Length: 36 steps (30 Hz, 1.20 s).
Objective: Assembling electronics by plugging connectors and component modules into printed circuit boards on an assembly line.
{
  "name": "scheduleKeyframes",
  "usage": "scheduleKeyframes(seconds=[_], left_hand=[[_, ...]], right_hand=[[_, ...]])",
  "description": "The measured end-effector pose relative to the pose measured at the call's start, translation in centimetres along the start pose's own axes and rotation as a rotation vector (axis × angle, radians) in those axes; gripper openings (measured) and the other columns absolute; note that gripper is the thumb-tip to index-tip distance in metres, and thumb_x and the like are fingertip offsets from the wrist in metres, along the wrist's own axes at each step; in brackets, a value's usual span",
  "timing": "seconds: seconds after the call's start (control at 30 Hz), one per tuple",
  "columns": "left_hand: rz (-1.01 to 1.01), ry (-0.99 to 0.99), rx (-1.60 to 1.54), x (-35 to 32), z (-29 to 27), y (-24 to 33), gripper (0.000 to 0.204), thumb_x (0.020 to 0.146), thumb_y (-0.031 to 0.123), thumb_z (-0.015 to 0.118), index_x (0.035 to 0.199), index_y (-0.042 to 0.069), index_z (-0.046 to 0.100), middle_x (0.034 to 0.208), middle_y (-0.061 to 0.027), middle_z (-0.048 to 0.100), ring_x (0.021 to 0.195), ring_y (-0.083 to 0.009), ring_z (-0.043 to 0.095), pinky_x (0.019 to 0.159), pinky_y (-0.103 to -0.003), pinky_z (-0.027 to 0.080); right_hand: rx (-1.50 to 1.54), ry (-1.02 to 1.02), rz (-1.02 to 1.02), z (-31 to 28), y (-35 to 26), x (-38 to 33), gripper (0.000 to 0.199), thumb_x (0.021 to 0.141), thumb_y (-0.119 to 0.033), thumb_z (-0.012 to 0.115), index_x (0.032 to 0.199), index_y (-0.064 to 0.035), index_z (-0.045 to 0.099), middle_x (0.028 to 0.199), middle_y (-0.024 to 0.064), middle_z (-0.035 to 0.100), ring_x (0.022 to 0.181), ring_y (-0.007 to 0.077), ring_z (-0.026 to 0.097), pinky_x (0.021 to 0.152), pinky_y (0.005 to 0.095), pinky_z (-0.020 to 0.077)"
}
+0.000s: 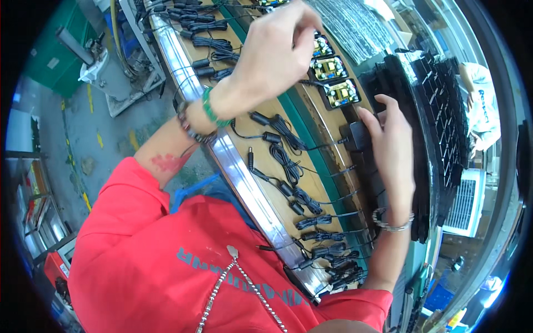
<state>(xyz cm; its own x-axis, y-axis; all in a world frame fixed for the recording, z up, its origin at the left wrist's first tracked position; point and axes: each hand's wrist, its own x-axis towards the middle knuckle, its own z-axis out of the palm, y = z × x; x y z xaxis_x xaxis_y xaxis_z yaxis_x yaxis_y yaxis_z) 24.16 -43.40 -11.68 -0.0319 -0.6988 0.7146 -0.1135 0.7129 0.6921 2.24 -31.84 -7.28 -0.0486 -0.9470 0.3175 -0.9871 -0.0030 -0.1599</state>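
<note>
My left hand (pixel 273 54) reaches over the row of open adapters at the far side, its fingers curled inward; whatever they hold, if anything, is hidden. Just beyond its wrist are adapters with exposed circuit boards (pixel 341 92) in black cases. My right hand (pixel 392 139) hovers at the right edge of the workbench, thumb and forefinger apart. Beside its thumb lies a black adapter case (pixel 360 136) with a cord leading left. Bundled black cords (pixel 286 164) with barrel plugs lie across the wooden board between my arms.
A shiny metal rail (pixel 244 180) edges the bench on my side. Stacked black plastic parts (pixel 438 116) rise at the right, near clear bubble wrap (pixel 352 28). A grey wheeled stand (pixel 125 80) and green bin (pixel 58 53) are at left. Another person (pixel 482 105) works across the bench.
</note>
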Motion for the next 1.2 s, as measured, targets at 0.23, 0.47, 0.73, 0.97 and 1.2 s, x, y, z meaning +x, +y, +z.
scheduleKeyframes(seconds=[0.23,0.47,0.73,0.97,1.2], left_hand=[[0.209,-0.476,0.606,-3.6,-1.3,0.7,0.016,0.095,0.013,0.065,0.098,-0.003,0.068,0.081,-0.0162,0.070,0.069,-0.0278,0.067,0.064,-0.036,0.053],[-0.662,-0.970,0.057,-1.0,-0.9,3.6,0.023,0.097,0.016,0.064,0.097,-0.007,0.071,0.063,-0.0092,0.065,0.056,-0.0177,0.063,0.052,-0.034,0.048],[-1.177,-0.820,-0.493,-1.7,-0.3,3.2,0.034,0.104,0.025,0.063,0.110,-0.008,0.070,0.067,0.0036,0.053,0.056,-0.0051,0.043,0.050,-0.023,0.034],[-1.232,-0.836,-0.413,-3.1,1.9,4.7,0.035,0.106,0.026,0.058,0.112,-0.007,0.068,0.066,0.0039,0.049,0.053,-0.0059,0.039,0.048,-0.022,0.031],[-1.086,-0.955,-0.169,-5.1,3.4,7.8,0.035,0.110,0.029,0.051,0.097,-0.002,0.061,0.057,0.0007,0.049,0.043,-0.0074,0.040,0.043,-0.023,0.031]], right_hand=[[0.421,-0.266,0.126,1.4,1.0,6.2,0.051,0.089,-0.041,0.077,0.108,0.0057,0.070,0.087,0.0176,0.070,0.080,0.0252,0.068,0.074,0.0354,0.0534],[0.398,-0.408,-0.005,1.0,3.0,5.5,0.047,0.090,-0.039,0.076,0.104,0.0047,0.070,0.082,0.0099,0.067,0.076,0.0149,0.062,0.071,0.0303,0.0497],[0.532,-0.405,0.000,1.9,3.8,3.9,0.037,0.093,-0.034,0.074,0.098,0.0018,0.066,0.079,0.0051,0.064,0.074,0.0110,0.056,0.067,0.0280,0.0456],[0.590,-0.333,0.013,2.6,5.0,0.8,0.041,0.092,-0.036,0.075,0.092,0.0031,0.065,0.075,0.0118,0.065,0.068,0.0222,0.062,0.063,0.0358,0.0488],[0.657,-0.367,0.018,2.2,5.5,-0.8,0.027,0.094,-0.025,0.073,0.095,-0.0006,0.062,0.077,0.0024,0.057,0.072,0.0094,0.052,0.065,0.0263,0.0419]])
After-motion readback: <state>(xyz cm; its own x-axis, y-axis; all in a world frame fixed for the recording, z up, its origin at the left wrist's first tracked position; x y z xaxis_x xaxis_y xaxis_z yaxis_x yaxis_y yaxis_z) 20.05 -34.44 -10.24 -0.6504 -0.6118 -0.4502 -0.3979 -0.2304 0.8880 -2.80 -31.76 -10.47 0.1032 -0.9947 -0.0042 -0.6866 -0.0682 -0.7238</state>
